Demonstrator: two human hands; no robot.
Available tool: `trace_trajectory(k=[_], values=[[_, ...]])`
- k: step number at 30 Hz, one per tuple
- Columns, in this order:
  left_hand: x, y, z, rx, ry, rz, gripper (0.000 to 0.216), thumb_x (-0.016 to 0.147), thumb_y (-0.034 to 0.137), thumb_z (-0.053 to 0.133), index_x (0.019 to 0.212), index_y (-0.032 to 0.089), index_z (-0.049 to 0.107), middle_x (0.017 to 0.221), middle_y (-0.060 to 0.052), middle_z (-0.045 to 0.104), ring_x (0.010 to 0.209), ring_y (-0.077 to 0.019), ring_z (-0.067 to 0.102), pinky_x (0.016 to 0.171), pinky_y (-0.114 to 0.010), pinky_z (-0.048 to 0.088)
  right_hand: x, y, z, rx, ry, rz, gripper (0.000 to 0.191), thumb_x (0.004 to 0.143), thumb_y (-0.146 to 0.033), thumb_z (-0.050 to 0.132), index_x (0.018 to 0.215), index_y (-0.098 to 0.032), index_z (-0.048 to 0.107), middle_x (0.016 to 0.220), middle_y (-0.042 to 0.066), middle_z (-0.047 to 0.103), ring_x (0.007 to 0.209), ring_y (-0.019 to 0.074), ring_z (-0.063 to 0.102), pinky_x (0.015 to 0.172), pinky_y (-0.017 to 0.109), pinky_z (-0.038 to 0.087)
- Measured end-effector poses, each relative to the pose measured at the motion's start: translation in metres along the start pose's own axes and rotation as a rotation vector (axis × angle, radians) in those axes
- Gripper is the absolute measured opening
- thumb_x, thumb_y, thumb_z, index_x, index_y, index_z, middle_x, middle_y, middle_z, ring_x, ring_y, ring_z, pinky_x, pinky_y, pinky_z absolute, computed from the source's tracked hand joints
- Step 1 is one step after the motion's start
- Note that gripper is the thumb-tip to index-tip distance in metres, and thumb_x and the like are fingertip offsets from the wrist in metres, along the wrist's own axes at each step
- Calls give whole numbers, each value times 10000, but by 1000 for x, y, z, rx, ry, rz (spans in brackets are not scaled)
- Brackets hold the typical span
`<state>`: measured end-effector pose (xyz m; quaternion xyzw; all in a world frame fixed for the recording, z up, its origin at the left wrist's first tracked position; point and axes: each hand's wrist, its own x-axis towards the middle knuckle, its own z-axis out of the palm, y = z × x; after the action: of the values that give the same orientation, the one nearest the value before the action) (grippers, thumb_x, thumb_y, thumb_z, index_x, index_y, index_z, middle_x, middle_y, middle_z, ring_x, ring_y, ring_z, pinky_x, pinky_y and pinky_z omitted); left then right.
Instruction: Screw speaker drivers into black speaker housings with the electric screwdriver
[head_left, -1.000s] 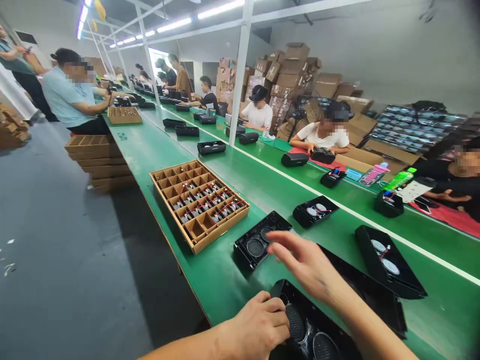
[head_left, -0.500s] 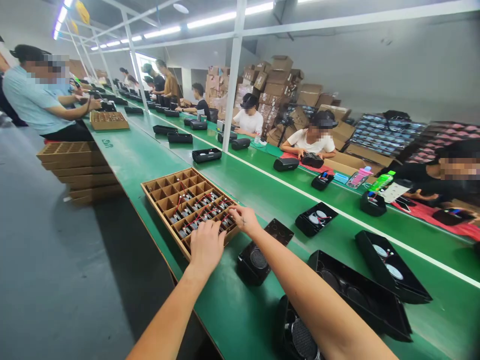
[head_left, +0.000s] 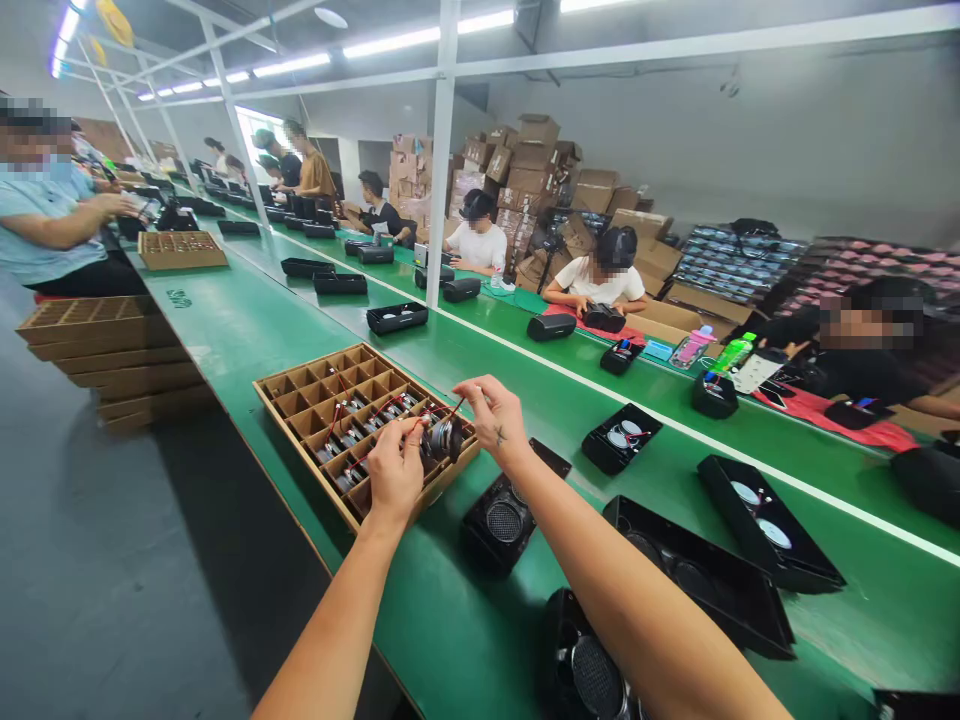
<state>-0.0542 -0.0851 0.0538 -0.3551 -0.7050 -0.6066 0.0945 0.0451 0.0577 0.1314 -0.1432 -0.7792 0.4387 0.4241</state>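
Between my hands, above the near right corner of a divided cardboard tray (head_left: 300,462), hangs a small round speaker driver (head_left: 442,438) with a dark rim and silver back. My left hand (head_left: 396,468) is closed at its left side, pinching it by its red wire. My right hand (head_left: 491,412) pinches a thin dark lead just above the driver, thumb and finger together. Several more drivers (head_left: 352,430) with red wires lie in the tray's compartments; the far compartments hold none. A black speaker housing (head_left: 499,515) with a round mesh grille sits right of the tray, partly behind my right forearm.
More black housings (head_left: 622,437) lie along the green bench (head_left: 450,620), some with white round drivers inside. A white post (head_left: 442,170) rises from the bench. Co-workers sit opposite and at far left. Stacked divided trays (head_left: 112,350) stand on the floor at left.
Both hands have risen from the tray's compartments, and a speaker driver has come up between them. The view has turned slightly right.
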Motion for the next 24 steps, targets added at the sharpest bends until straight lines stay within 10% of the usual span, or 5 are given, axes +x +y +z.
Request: trace_trajectory(k=[8, 17, 24], values=[[-41, 73, -4, -477, 57, 1, 375, 1119, 570, 562, 1040, 213, 645, 1080, -59, 800, 1047, -201, 772, 955, -388, 634, -70, -86, -61, 409, 254, -139, 434, 1078, -649, 640, 994, -241, 761, 683, -41, 682, 670, 141, 692, 807, 335, 654], [-128, 112, -46, -601, -488, -29, 209, 1133, 359, 575, 967, 243, 626, 878, 10, 724, 899, -147, 738, 843, -263, 639, -233, -169, -168, 422, 400, -108, 290, 1163, -404, 575, 1074, -268, 815, 515, -100, 327, 385, 83, 297, 391, 172, 341], [-186, 118, -41, -548, -924, 286, 210, 1092, 141, 534, 955, 255, 644, 822, 13, 722, 791, -142, 698, 712, -227, 604, -376, -160, -229, 123, 766, 157, 265, 1127, -435, 643, 1029, -250, 805, 468, -106, 333, 364, 74, 316, 402, 170, 298]])
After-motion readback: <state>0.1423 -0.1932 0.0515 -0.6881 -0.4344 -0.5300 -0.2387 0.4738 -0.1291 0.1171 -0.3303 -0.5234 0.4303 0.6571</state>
